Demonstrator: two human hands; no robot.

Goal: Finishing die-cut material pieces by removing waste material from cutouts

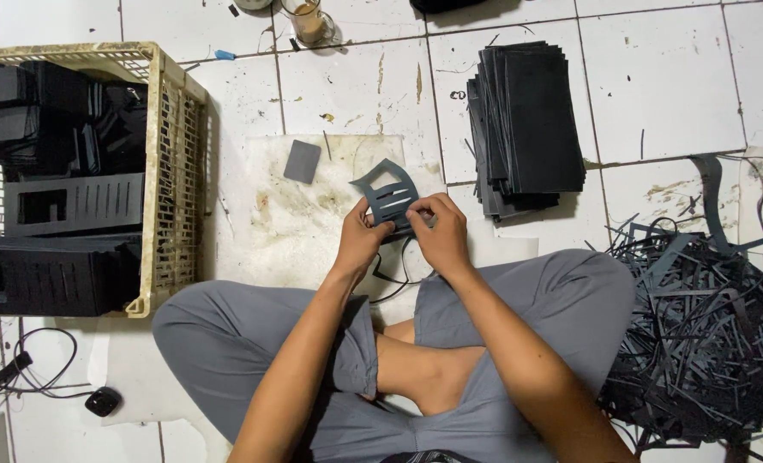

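Note:
A dark grey cut-out sheet piece (pixel 385 190) with slots and an arched opening is held up in front of me over a stained white board (pixel 296 227). My left hand (pixel 360 240) grips its lower left edge. My right hand (pixel 440 230) pinches its lower right part, fingers curled over the material. Thin black strips (pixel 396 273) dangle below the piece between my hands. A small grey square (pixel 303 161) lies on the board to the left of the piece.
A cream plastic crate (pixel 171 171) at left holds several black slotted pieces. A stack of black sheets (pixel 527 120) lies at upper right. A heap of black offcut strips (pixel 707 317) covers the floor at right. A glass (pixel 311 21) stands at the top.

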